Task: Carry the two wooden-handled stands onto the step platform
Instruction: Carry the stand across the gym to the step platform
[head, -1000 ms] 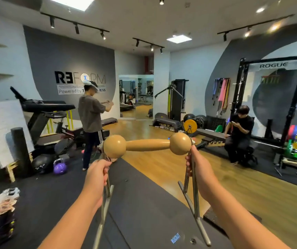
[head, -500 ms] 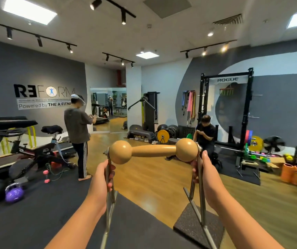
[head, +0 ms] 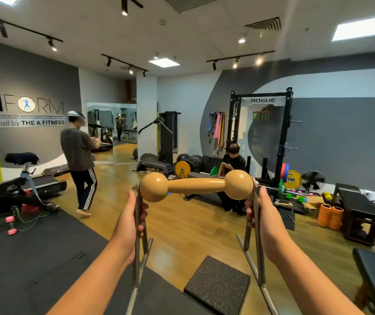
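Stand (head: 196, 186) — gripped between both hands (head: 127, 226).

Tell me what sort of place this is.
A gym, most likely a small fitness studio. A squat rack marked ROGUE stands by the far wall with coloured weight plates beside it, an exercise bike stands at left, and the wall sign reads THE A FITNESS.

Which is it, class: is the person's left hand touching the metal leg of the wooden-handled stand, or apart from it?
Touching. The head view shows the left hand wrapped around the metal leg below the wooden handle, fingers curled over it.
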Demonstrator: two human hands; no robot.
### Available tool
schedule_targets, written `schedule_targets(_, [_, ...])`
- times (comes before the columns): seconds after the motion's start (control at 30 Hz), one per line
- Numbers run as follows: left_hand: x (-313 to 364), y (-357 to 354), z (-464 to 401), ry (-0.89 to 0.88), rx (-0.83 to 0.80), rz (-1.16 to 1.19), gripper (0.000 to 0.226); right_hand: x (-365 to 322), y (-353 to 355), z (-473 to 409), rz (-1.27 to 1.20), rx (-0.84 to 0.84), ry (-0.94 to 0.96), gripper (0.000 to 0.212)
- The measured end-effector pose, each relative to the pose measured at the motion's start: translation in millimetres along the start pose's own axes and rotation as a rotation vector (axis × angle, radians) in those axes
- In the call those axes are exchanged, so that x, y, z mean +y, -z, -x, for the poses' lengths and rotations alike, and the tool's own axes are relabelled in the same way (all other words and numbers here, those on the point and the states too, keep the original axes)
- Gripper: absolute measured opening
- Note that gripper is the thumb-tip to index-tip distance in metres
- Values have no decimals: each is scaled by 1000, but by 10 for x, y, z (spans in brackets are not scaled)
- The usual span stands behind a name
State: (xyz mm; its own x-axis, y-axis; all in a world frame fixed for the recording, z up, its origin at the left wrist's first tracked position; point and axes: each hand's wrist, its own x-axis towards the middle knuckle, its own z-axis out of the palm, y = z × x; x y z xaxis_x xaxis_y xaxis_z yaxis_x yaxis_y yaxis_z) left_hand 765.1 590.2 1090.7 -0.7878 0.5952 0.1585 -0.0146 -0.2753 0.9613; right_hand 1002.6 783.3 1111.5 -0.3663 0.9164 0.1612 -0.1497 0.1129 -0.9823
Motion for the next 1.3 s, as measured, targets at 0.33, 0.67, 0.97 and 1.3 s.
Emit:
schedule_targets(0.33, [-695,-835,-1455,63,-105,-29,68,562,174,-1546,18,46,-77,65])
schedule_targets(0.67, [-1237,-1831,-3303,60,-144,-10,64,934,187,-3506,64,99,-70,64])
schedule_targets(0.97, [-1953,-2945,-4732,92,-85,-17,64,1395,528,-5569,70,-2,-62,65])
schedule_targets(1.3, [-2510,-3851,-6159,96,92,-14,73,1680,495,-7782,70,-135,-92,69])
